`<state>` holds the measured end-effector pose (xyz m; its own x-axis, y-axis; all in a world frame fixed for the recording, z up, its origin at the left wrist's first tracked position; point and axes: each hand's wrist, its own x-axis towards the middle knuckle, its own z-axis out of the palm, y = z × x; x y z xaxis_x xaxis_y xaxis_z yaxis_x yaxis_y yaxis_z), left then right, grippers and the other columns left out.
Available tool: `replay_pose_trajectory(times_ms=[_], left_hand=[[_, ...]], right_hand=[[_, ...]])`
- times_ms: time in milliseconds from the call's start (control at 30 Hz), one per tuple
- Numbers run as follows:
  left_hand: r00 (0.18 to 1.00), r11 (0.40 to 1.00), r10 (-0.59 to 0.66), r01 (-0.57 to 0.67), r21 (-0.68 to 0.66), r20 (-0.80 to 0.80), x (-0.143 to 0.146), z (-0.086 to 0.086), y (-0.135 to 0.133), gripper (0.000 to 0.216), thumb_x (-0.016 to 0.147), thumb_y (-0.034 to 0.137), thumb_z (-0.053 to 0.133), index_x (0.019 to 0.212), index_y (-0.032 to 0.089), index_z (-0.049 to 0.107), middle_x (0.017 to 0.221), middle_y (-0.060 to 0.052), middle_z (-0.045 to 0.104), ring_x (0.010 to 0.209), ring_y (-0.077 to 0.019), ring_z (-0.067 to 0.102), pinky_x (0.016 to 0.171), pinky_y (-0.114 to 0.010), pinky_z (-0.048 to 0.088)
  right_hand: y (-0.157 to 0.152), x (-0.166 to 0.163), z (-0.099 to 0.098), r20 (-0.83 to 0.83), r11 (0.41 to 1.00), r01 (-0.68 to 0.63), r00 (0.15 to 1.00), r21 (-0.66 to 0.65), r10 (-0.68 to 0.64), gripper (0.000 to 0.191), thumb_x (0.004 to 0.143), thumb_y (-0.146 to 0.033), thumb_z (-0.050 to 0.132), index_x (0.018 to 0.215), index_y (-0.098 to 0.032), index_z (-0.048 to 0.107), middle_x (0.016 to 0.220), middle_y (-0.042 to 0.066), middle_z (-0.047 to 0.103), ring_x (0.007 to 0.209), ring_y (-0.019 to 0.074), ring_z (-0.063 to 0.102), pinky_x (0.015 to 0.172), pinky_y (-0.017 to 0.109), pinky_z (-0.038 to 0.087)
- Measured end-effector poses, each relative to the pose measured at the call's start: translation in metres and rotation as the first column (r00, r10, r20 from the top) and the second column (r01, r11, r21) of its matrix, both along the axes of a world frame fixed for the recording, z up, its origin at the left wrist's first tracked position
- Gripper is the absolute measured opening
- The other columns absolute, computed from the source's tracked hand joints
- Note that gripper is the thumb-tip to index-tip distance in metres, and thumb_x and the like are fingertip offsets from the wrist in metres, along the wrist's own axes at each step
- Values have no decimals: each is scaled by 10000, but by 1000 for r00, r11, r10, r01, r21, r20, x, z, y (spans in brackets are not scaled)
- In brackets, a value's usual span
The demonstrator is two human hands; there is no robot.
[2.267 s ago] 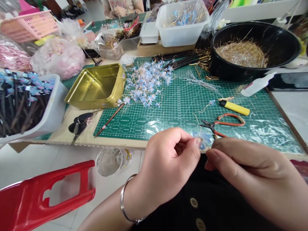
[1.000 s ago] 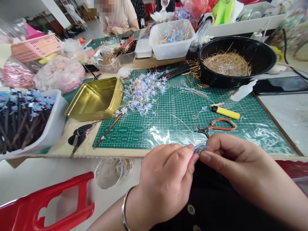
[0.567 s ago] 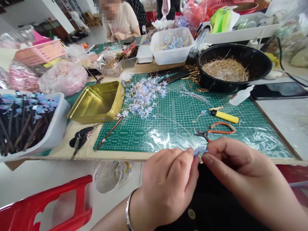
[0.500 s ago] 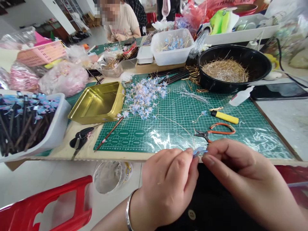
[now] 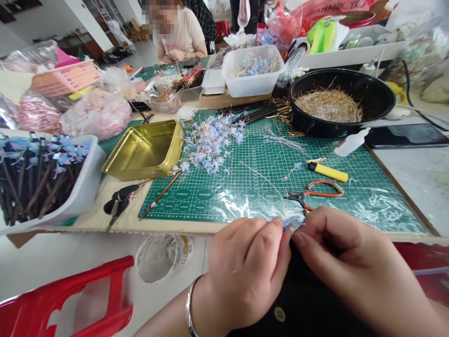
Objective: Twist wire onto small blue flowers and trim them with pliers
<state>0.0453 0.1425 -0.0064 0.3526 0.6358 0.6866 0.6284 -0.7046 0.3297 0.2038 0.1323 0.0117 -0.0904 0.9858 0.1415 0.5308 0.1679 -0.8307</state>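
Observation:
Close to the front edge of the table, my left hand [image 5: 249, 274] pinches a small blue flower [image 5: 292, 222] between thumb and forefinger. A thin wire [image 5: 266, 179] curves up from the flower over the mat. The thumb and forefinger of my right hand [image 5: 351, 255] close at the flower's right side, on its petal edge; any finer part there is hidden. Just beyond the hands lie red-handled pliers [image 5: 301, 195], a yellow-and-black lighter [image 5: 329, 171] and a single blue flower on a wire [image 5: 297, 166]. A pile of blue wired flowers [image 5: 213, 140] rests farther back.
A green cutting mat [image 5: 196, 206] covers the table, with a gold tin [image 5: 140, 171], snips [image 5: 119, 201] and a brown stick [image 5: 159, 196] at left. Behind stand a black basin [image 5: 322, 128] of wires and a white tub [image 5: 252, 84]. A person [image 5: 185, 35] sits opposite.
The far end of the wire has swung slightly to the right. My right fingertips have shifted a little at the flower; both hands otherwise keep their places.

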Motion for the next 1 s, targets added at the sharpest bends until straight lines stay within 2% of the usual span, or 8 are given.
replay_pose_trajectory(times_ms=[300,467,533,600,667,767,867,1000], left_hand=[[996,996,-45,50,72,-78,-3,0,-2,141,882,59,587,1021,47,610,765,-69,734,674,-151,693,622,-293,605],[995,995,-32,40,91,-92,-6,2,0,128,884,55,586,1009,42,612,778,-72,744,680,-149,699,618,-287,604],[997,994,-16,24,105,-79,-8,2,1,138,872,47,603,1009,39,613,785,-77,746,684,-153,701,618,-286,604],[997,992,-22,31,123,-72,-9,3,1,139,873,48,603,1012,47,612,809,-83,752,704,-155,708,628,-284,611],[996,990,-58,67,126,-74,-9,3,0,142,882,53,591,1023,59,608,841,-87,757,738,-156,713,654,-288,620],[994,992,-112,112,59,-1,-7,3,-2,141,893,71,584,1032,72,609,844,-69,756,756,-144,710,690,-280,617],[987,991,-109,117,-64,116,-5,4,-4,112,904,105,587,1008,112,627,836,-37,752,758,-124,701,704,-254,604],[979,977,-110,139,-164,174,-5,6,-6,75,900,128,599,961,156,634,850,-12,756,768,-113,699,708,-238,598]], right_hand=[[4,3,0,-133,988,-5,991,-153,-16,258,841,-285,562,596,-221,509,482,-50,458,412,92,410,355,176,342],[-1,8,-3,-170,996,-44,985,-83,29,199,884,-363,614,716,-258,592,559,-34,548,469,122,499,382,192,415],[-5,14,-3,-138,999,-39,990,5,39,75,878,-372,642,916,-309,632,724,-20,628,616,153,580,469,204,484],[-5,22,-3,-79,994,-22,996,110,31,191,901,-373,622,1092,-367,613,941,-3,648,854,189,606,657,237,540],[0,30,-2,-41,989,-24,999,148,30,193,944,-351,564,1119,-412,621,1092,-9,619,1025,205,563,825,277,520],[17,36,-2,-111,985,-158,980,72,166,185,952,-295,576,1027,-432,677,1101,-35,631,1034,193,574,851,288,497],[33,38,-2,-260,925,-379,890,37,375,189,907,-232,652,987,-387,725,968,-23,659,912,163,615,765,262,504],[40,36,-3,-404,880,-475,805,2,435,101,882,-198,675,889,-279,735,851,-6,638,792,137,607,705,252,500]])
